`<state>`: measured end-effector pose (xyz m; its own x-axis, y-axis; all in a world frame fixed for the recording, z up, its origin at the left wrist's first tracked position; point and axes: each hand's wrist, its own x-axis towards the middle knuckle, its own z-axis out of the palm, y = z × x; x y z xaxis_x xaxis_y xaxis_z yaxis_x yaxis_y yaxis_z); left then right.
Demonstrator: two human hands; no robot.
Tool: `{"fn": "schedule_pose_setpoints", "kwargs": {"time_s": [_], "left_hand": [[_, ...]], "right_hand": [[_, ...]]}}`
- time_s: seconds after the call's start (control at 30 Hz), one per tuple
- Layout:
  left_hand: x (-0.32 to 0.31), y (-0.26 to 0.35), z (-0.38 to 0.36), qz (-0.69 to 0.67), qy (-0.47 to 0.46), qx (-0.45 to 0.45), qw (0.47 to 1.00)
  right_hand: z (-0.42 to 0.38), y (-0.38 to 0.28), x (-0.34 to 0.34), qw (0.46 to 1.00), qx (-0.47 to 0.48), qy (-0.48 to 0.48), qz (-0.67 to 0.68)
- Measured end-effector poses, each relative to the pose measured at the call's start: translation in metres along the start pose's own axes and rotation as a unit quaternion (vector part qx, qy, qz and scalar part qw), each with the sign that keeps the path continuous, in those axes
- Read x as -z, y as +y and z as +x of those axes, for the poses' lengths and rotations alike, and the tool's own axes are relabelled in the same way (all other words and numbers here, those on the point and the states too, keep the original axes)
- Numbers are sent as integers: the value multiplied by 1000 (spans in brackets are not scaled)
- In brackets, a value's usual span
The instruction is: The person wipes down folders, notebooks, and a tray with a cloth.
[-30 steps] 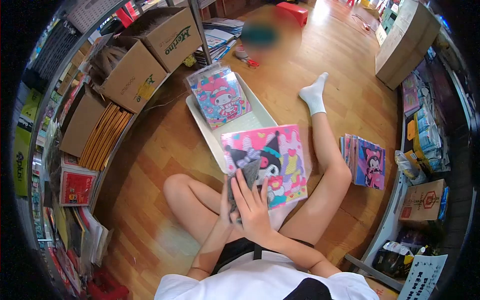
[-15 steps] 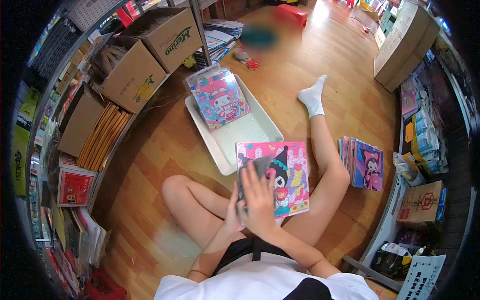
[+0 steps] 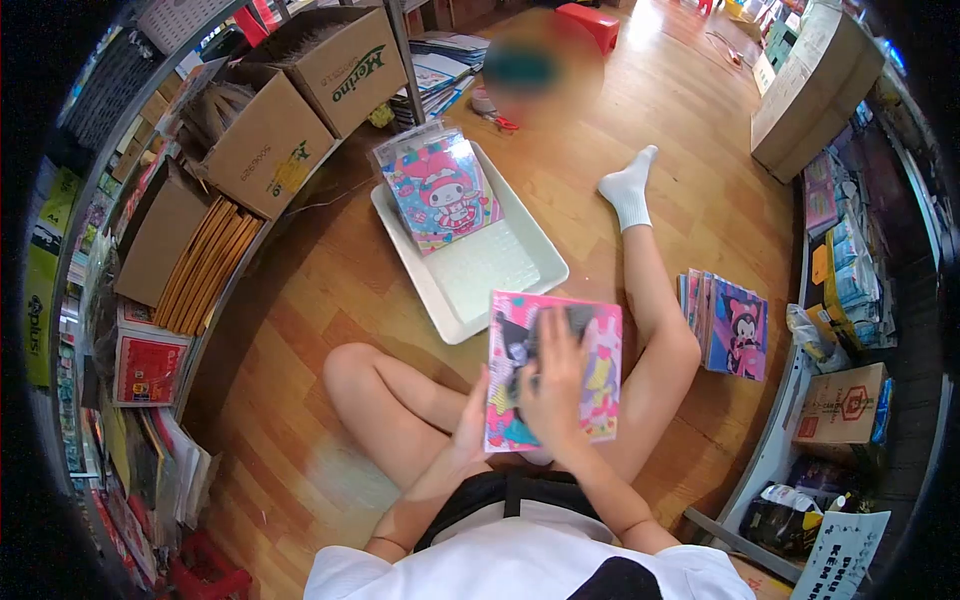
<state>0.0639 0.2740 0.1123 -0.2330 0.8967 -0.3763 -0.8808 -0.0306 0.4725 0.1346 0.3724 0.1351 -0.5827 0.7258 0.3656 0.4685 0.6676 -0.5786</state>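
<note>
A pink cartoon picture board rests over my lap, bright shapes across its face. My left hand grips it along the left edge, fingers partly hidden beneath. Pressed flat on the middle of the board is my right hand, blurred by motion, holding a dark grey cloth under its fingers. Ahead of my lap a white plastic tray sits on the floor. Several cartoon pictures in clear sleeves lean in its far left end.
A stack of similar pictures stands beside my right knee. Cardboard boxes and brown envelopes fill the left shelf. Tape and red scissors lie beyond the tray. A tall carton and a stocked shelf line the right.
My right hand and the cloth have slid from the board's left side to its middle. The board has shifted slightly right. My left hand stays at its left edge.
</note>
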Motion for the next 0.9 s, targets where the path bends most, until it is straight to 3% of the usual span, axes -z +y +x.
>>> {"fn": "schedule_pose_setpoints", "kwargs": {"time_s": [0.07, 0.2, 0.3, 0.4, 0.5, 0.53, 0.6, 0.67, 0.73, 0.8, 0.9], "left_hand": [[2, -16, -3, 59, 118, 10, 991], [25, 6, 3, -66, 4, -44, 997], [38, 35, 0, -114, -85, -101, 985], [36, 45, -10, -56, 22, -103, 993], [27, 24, -11, -12, 20, -59, 998], [23, 15, -11, 3, 22, -39, 999], [26, -9, -7, -36, -63, 37, 997], [19, -24, -8, -7, 27, 38, 999], [22, -22, -9, 15, 74, 13, 997], [25, -11, -12, 14, 73, -9, 997], [34, 23, -10, -27, 1, -53, 998]], "right_hand": [[-4, -32, 4, 996, 33, -82, 26], [-31, -41, 1, 983, 91, -147, 55], [-44, -14, 7, 988, 68, -132, 40], [-33, 20, 11, 996, -8, -83, -6], [-19, 42, -7, 997, -74, 0, 3], [-12, 35, -5, 998, -65, 5, 17], [-1, 6, -6, 998, -48, 14, 47], [1, -17, -5, 998, 17, -18, 49], [-4, -36, 0, 993, 66, -84, 57], [-19, -39, -4, 990, 75, -92, 81], [-42, -28, 3, 986, 70, -126, 79]]}}
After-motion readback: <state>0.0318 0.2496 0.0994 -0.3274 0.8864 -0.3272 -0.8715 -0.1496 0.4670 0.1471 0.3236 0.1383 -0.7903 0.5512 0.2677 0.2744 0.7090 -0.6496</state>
